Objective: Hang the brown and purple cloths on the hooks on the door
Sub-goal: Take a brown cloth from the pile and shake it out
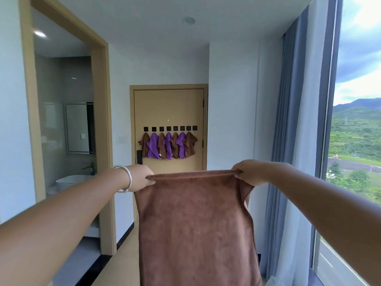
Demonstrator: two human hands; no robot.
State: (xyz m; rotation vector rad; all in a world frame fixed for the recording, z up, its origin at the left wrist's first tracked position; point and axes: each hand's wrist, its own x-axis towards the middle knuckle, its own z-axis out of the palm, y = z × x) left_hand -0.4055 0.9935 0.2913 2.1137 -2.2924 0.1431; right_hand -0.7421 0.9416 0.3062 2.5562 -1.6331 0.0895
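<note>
I hold a brown cloth (195, 223) stretched out in front of me by its top edge. My left hand (140, 177) pinches the top left corner and my right hand (250, 172) pinches the top right corner; the cloth hangs down flat below them. Far ahead stands the tan door (169, 108) with a row of black hooks (170, 128). Brown cloths (190, 145) and purple cloths (153, 148) hang from the hooks in alternation. The rightmost hook (194, 127) carries nothing.
An open bathroom doorway (64, 131) with a sink lies on the left. Blue-grey curtains (296, 141) and a tall window (356, 141) run along the right. A narrow passage leads to the door. A black lock handle (139, 156) sits at the door's left side.
</note>
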